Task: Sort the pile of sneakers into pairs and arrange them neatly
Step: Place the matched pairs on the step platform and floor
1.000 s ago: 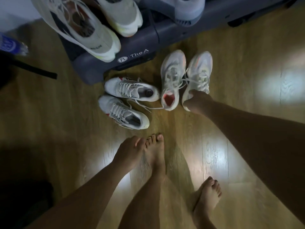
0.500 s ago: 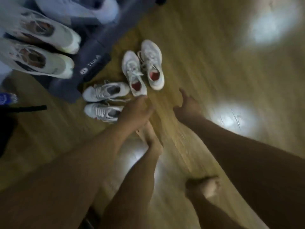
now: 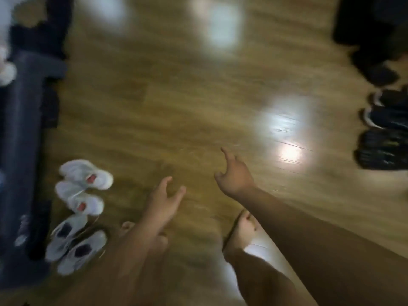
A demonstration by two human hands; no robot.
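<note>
White sneakers, red insoles; white sneakers, dark insoles; black sneakers; tan woodgrain floor.

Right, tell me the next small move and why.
Probably step toward the dark sneakers at the right edge and reach for one. Both hands are empty, the left hand open and the right hand pointing that way, while the white sneakers on the left already sit in pairs.
</note>
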